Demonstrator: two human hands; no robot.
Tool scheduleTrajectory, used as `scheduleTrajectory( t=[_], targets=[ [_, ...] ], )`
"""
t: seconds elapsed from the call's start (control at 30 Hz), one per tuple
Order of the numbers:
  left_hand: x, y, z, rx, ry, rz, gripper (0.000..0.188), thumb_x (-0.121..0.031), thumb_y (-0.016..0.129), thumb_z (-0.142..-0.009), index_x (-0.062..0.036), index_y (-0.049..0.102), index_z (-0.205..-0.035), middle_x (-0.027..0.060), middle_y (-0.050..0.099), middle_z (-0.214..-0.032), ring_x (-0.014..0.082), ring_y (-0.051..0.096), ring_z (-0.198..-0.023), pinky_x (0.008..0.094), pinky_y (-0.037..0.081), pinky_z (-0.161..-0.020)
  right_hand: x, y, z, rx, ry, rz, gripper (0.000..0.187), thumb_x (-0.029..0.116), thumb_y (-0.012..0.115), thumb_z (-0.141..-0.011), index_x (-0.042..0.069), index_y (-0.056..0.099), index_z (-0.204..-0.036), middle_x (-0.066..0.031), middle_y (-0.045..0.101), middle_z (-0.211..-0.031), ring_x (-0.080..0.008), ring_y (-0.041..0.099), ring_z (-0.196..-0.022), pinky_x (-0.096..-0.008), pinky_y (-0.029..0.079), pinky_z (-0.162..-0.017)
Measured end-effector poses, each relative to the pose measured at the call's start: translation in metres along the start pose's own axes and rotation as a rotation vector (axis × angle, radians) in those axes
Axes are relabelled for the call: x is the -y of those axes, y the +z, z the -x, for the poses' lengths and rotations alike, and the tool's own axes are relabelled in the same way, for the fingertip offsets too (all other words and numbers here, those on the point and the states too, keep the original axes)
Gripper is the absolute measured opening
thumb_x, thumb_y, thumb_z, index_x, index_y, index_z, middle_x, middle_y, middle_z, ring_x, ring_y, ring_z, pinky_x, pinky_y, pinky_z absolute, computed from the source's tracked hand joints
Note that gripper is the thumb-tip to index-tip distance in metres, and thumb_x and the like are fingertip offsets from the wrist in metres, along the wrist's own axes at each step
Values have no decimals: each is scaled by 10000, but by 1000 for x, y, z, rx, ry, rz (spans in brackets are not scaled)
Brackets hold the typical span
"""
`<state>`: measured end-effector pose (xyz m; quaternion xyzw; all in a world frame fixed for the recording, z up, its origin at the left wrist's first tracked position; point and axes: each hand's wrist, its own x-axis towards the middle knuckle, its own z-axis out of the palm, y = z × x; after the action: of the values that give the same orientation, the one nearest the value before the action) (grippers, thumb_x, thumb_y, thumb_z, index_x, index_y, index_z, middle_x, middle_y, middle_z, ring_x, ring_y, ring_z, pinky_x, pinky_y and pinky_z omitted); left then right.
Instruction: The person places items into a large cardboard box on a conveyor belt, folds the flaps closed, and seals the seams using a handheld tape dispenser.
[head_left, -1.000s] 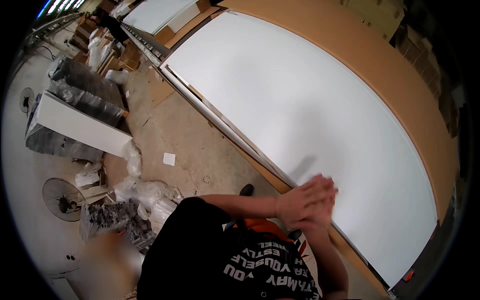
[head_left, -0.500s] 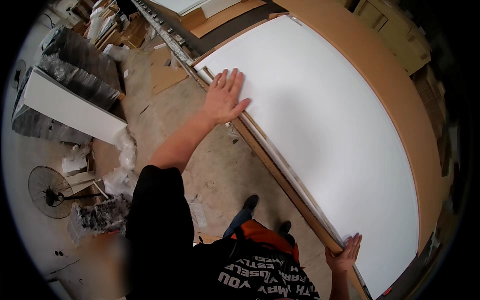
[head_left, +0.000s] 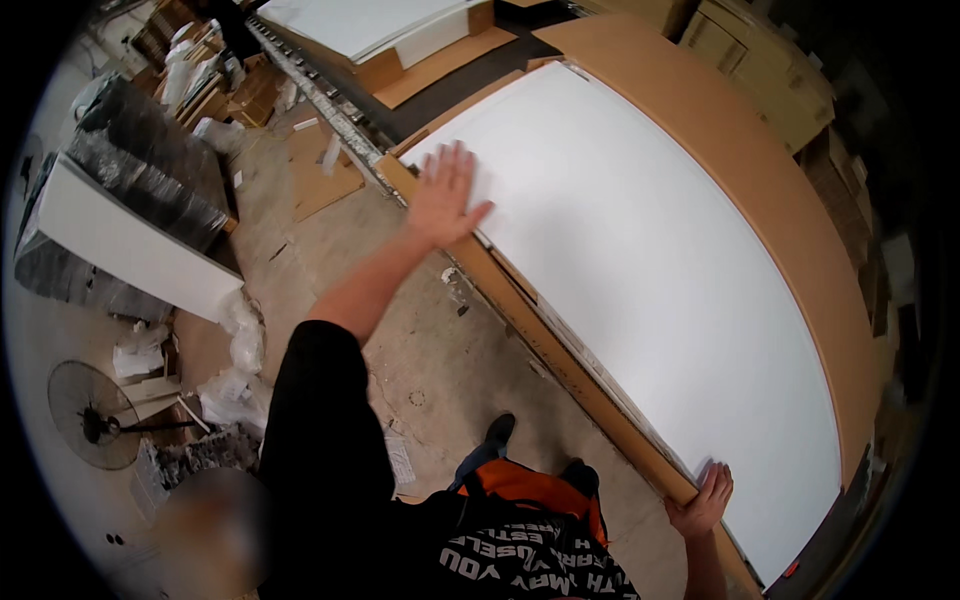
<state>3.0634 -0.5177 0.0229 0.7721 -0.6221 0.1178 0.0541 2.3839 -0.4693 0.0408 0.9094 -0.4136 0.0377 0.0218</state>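
A large white panel (head_left: 650, 290) is lying flat in front of the person, a brown cardboard strip (head_left: 648, 458) running along its near edge and a broad brown cardboard sheet (head_left: 740, 165) bordering its far, curving side. The left hand (head_left: 446, 200) is spreading palm down over the near edge at the panel's upper-left end, its fingers standing apart and pointing away from the body, its thumb stretching out toward the white surface. The right hand (head_left: 703, 500) is resting at the same edge, much nearer the lower-right end, its fingers reaching over the cardboard onto the panel's margin; whether it is clamping the edge is not possible to tell. The two hands are staying well apart. Beyond the left end, another white panel (head_left: 370, 22) is lying beside a metal rail (head_left: 312, 88). On the left, a white board (head_left: 130, 240) is leaning against plastic-wrapped stacks (head_left: 150, 150), and a round fan (head_left: 93, 415) is standing below them.
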Motion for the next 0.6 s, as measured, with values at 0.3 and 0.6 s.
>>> scheduleTrajectory(
  t=[0.3,0.6],
  targets=[
    [38,50,-7,-14,180,206,644,-395,507,-949,21,373,-1422,245,363,-1471,419,286,-1386,501,185,-1147,-5,-27,-16,438,192,-54,1030,438,832,-588,-19,356,-1379,-286,403,-1286,-452,400,-1191,-582,310,-1027],
    [-239,-42,80,-65,749,397,1001,-576,612,-834,44,167,-1483,277,179,-1530,460,141,-1422,573,67,-1159,5,-12,-17,266,98,-143,915,344,716,-707,45,279,-1453,-240,344,-1406,-379,310,-1326,-507,224,-1119]
  ],
)
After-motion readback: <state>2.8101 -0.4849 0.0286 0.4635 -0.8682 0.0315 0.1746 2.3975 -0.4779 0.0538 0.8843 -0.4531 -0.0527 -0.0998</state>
